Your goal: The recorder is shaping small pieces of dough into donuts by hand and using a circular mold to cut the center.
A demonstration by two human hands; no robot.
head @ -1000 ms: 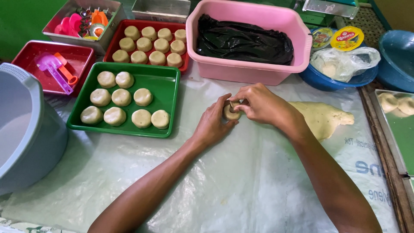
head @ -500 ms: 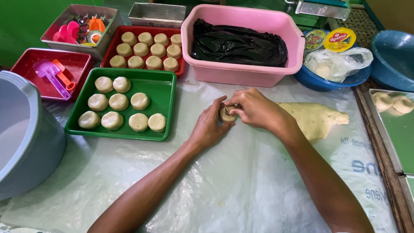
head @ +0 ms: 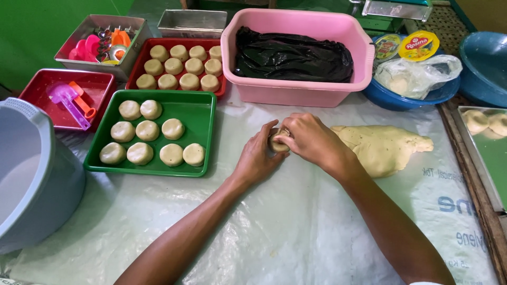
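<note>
Two hands, left hand (head: 259,158) and right hand (head: 311,140), apparently pinching one dough piece (head: 277,145), beside green tray (head: 203,113).

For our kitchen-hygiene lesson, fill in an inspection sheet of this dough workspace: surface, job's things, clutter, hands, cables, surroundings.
Surface: clear plastic sheet covers the table.
Job's things: small dough piece between both hands; dough slab beside them; green tray with eight rounds.
Clutter: red tray of rounds, pink tub with black plastic, red tray of scoops.
Hands: left hand and right hand cup the piece.
Cables: nothing seen.
Surroundings: grey bucket, blue bowls.
</note>
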